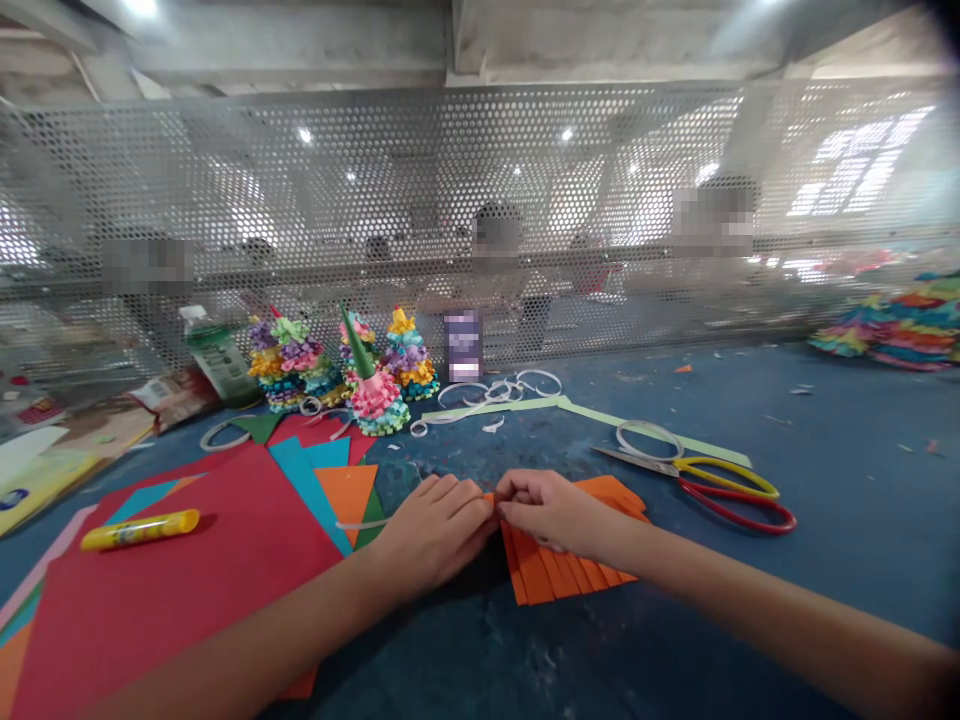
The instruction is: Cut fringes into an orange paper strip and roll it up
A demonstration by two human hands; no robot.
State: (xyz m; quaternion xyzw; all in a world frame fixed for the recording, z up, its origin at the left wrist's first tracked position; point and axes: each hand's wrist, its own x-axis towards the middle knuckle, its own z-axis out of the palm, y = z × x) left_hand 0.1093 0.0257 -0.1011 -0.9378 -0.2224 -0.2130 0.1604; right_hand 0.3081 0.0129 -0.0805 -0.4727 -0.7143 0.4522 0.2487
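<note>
orange fringed paper (pixel 564 573) | beneath right hand (pixel 546 507), right of left hand (pixel 439 528) | both pinching its edge

The window (pixel 859 162) glares — picture edges look stretched.

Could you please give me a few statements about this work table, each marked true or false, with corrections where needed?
1. The bare left hand and the bare right hand come together at the edge of the fringed orange paper. True.
2. The right hand grips the metal scissors with one yellow and one red handle. False: the scissors lie on the blue tabletop, apart from both hands.
3. The yellow cylindrical tube lies on the large red paper sheet. True.
4. The green bottle with a whitish cap is to the right of the tiered, multicoloured paper cones. False: it is to their left.
</note>
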